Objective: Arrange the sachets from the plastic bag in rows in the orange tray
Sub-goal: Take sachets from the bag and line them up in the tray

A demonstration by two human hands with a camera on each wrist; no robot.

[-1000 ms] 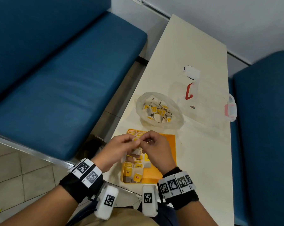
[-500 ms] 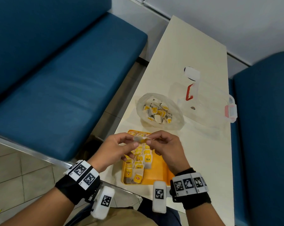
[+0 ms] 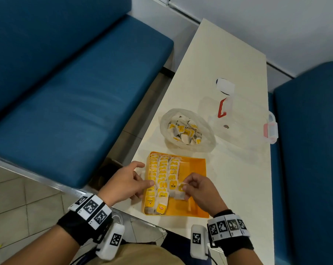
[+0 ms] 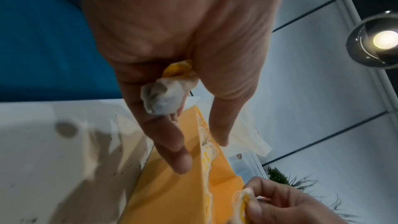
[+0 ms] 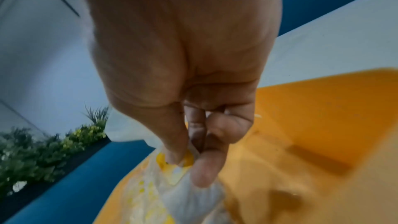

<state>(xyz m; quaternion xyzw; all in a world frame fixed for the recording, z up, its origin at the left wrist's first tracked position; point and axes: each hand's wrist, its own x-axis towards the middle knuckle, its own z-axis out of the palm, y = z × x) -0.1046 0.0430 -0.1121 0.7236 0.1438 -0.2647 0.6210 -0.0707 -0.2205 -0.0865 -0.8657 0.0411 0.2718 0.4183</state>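
Pinches one sachet (image 3: 179, 189) by its yellow tag in the right grip (image 3: 200, 190), thumb against forefinger and the other fingers curled, just above the near end of the third row (image 3: 173, 173) in the orange tray (image 3: 195, 165). Keeps a second sachet (image 4: 163, 98) tucked against the palm of the left grip (image 3: 123, 183) under curled fingers, as the left wrist view shows. Stretches two loose fingers out at the tray's left wall, beside the first row.

Had both grips meeting over the middle of the tray half a second ago, fingertips together on one sachet. Now has them drawn apart, the right one lower and nearer the body. Looks like one sachet taken across to the right grip and readied for laying.

Means the third row, shorter than the two on its left, probably gains one next. Leaves the right part of the tray bare and a good heap in the plastic bag (image 3: 166, 119), just beyond the tray on the tabletop (image 3: 236, 188) and next to a clear box (image 3: 248, 129). Puts the task at about midway at best.
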